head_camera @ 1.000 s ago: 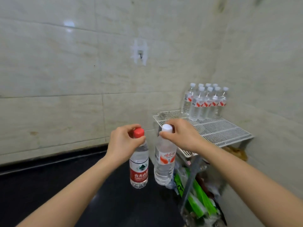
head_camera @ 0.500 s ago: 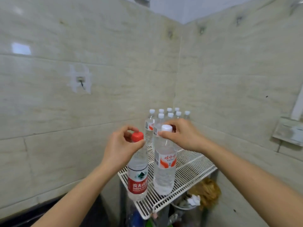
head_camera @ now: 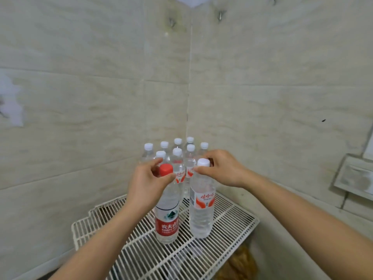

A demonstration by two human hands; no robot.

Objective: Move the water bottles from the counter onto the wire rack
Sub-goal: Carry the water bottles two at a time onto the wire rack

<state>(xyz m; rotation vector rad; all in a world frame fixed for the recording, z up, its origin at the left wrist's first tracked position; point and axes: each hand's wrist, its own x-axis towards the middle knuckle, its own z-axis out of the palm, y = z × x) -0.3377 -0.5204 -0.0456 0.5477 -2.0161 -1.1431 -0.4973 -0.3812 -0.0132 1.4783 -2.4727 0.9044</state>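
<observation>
- The red-capped bottle (head_camera: 167,217) is gripped at its neck by the left hand (head_camera: 148,184). Its cap is enclosed between the curled fingers (head_camera: 151,164) and the thumb.
- The white-capped bottle (head_camera: 201,211) is pinched just under its cap by the right hand (head_camera: 223,168), with the fingers (head_camera: 210,157) curled behind the neck.
- Both bottles are held upright, side by side but apart, with their bases at the wire rack (head_camera: 232,219). Whether they touch it cannot be told.
- A cluster of bottles (head_camera: 177,152) is seen standing at the rack's back corner, behind the hands.
</observation>
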